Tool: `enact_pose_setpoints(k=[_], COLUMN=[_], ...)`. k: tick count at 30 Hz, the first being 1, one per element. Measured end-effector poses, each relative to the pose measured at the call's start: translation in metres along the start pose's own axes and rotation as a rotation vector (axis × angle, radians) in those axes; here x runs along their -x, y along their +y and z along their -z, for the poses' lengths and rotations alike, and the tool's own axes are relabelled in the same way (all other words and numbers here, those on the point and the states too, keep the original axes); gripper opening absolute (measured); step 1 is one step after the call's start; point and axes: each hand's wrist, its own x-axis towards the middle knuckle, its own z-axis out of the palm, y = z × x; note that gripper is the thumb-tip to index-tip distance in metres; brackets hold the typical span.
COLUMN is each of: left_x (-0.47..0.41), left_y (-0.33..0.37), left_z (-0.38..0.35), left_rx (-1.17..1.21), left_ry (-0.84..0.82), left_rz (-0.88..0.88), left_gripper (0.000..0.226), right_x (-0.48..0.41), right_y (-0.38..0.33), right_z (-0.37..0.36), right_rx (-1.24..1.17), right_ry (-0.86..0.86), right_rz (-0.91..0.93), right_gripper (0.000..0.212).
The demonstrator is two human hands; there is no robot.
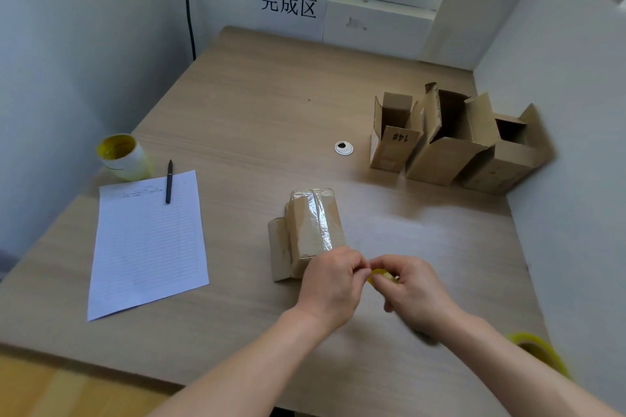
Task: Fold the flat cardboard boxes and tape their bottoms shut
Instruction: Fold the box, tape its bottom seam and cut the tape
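Closest to the lens, the left hand [333, 281] and right hand [410, 284] meet just in front of the box I am working on. The right hand's fingers are curled around a bit of yellow tape [381, 276]. The left hand's fingertips are pressed together and seem to pinch the tape's near end, though motion blur keeps me from being sure of the exact grip. Just beyond the left knuckles the small cardboard box [313, 223] lies on the table [257, 105] with its bottom turned up. Clear tape runs along the centre seam and glints there, so I judge this bottom closed or very nearly so, and the work at the hands looks like parting the strip from its supply. Well apart at the far right, three folded boxes [447, 139] stand upright in a row with their tops open, which I count as finished. A tape roll [538, 349] sits at the near right edge. On the left lie a sheet of lined paper [149, 240] and a pen [169, 181]. I see no flat blanks anywhere in view, so I cannot tell how many remain.
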Motion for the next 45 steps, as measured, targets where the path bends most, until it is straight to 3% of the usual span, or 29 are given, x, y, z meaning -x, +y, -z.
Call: enact_pose_setpoints(k=[3, 7, 9, 11, 14, 15, 24, 38, 45], left_x=[0.019, 0.044, 0.054, 0.057, 0.051, 0.047, 0.019, 0.016, 0.011], left_y=[-0.003, -0.012, -0.015, -0.016, -0.018, -0.02, -0.042, -0.052, -0.057], left_z=[-0.001, 0.003, 0.008, 0.014, 0.021, 0.024, 0.028, 0.022, 0.017], left_rx=[0.108, 0.298, 0.401, 0.442, 0.43, 0.418, 0.253, 0.223, 0.195], left_ry=[0.046, 0.054, 0.053, 0.095, 0.183, 0.208, 0.397, 0.428, 0.395], left_rz=[0.139, 0.371, 0.488, 0.549, 0.573, 0.572, 0.595, 0.633, 0.695], left_gripper=[0.014, 0.017, 0.018, 0.02, 0.02, 0.02, 0.033, 0.03, 0.017], right_x=[0.013, 0.025, 0.03, 0.028, 0.011, 0.005, -0.055, -0.079, -0.089], right_y=[0.006, 0.024, 0.018, 0.013, 0.008, 0.003, -0.004, 0.02, 0.039], right_z=[-0.001, 0.007, 0.014, 0.016, 0.017, 0.017, 0.003, -0.013, -0.019], right_rx=[-0.164, -0.469, -0.517, -0.283, 0.621, 0.706, 0.739, 0.776, 0.769], right_ry=[-0.149, -0.24, -0.292, -0.308, -0.094, -0.022, -0.011, -0.032, 0.001], right_rz=[-0.011, -0.124, -0.166, -0.159, -0.023, -0.002, 0.148, 0.293, 0.414], right_gripper=[0.044, 0.086, 0.08, 0.064, 0.042, 0.041, 0.048, 0.046, 0.043])
